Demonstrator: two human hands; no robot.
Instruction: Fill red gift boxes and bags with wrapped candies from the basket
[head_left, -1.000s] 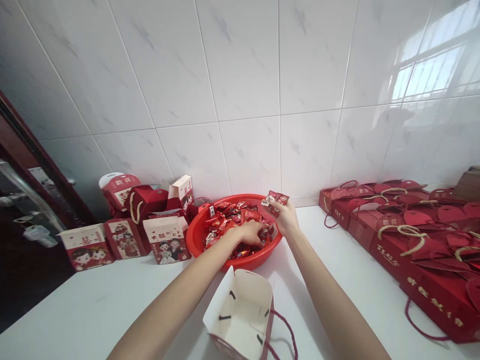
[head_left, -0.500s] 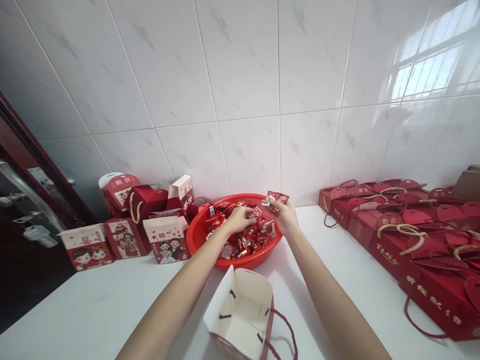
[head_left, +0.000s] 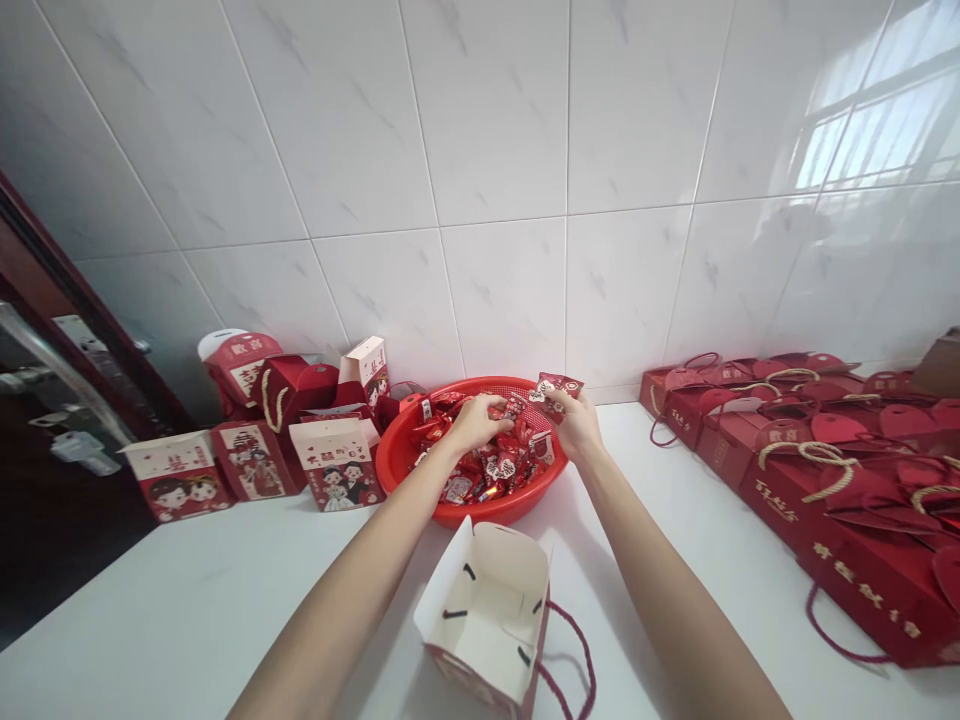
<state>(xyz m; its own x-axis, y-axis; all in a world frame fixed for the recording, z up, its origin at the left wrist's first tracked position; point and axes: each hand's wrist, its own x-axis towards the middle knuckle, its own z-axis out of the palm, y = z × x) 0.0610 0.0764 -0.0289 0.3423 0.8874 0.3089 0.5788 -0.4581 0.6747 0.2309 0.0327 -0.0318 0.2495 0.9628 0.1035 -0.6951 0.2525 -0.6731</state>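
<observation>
A red plastic basket (head_left: pixel 517 508) holds a heap of red wrapped candies (head_left: pixel 491 467). Over the heap, my left hand (head_left: pixel 480 421) has its fingers bent down around a red candy packet (head_left: pixel 511 408). My right hand (head_left: pixel 577 424) grips a red candy packet (head_left: pixel 556 392) with white print above the basket's right rim. In front of the basket stands an open gift box (head_left: pixel 487 610), cream inside, with nothing in it. A dark red cord handle (head_left: pixel 577 640) hangs off its right side.
Several red gift boxes (head_left: pixel 337 465) with cartoon couples stand at the left, near a dark door (head_left: pixel 60 450) with keys. Rows of closed red boxes with cord handles (head_left: pixel 795 500) fill the right side of the white table (head_left: pixel 187 600). A tiled wall (head_left: pixel 502 290) rises behind.
The camera view has shifted slightly. My left hand's fingers have moved a little among the candies, while my right hand keeps its packet in nearly the same place.
</observation>
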